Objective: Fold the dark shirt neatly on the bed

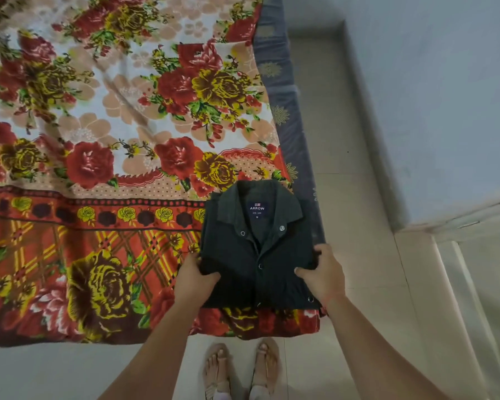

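At the near right corner of the bed, the dark shirt lies as a compact rectangle on the flowered sheet. It is front up, with the collar pointing away from the person.

The left hand grips the shirt's left edge and the right hand grips the right edge. Each thumb lies on top of the cloth. The other fingers curl round the edge, and on the left they are mostly hidden under it. So it's a pinch on both sides at mid-height, probably to keep the tucked layers from sliding apart while the bundle gets squared up or shifted. The fold looks basically done, and what's left seems to be tidying.

Materials:
- **Shirt:** matte, fairly thick woven cloth, black-green. The pointed collar is spread open with a navy neck label showing. Round metal snaps run down the front. The lower right corner is a bit uneven, with a snap peeking out there.
- **Sheet:** thin printed fabric with red and yellow roses and an orange checked border. It is wrinkled and hangs over the near edge.
- **Bed side:** dark blue with gold motifs.
- **Floor:** pale tiled floor, with sandals on the person's feet below.
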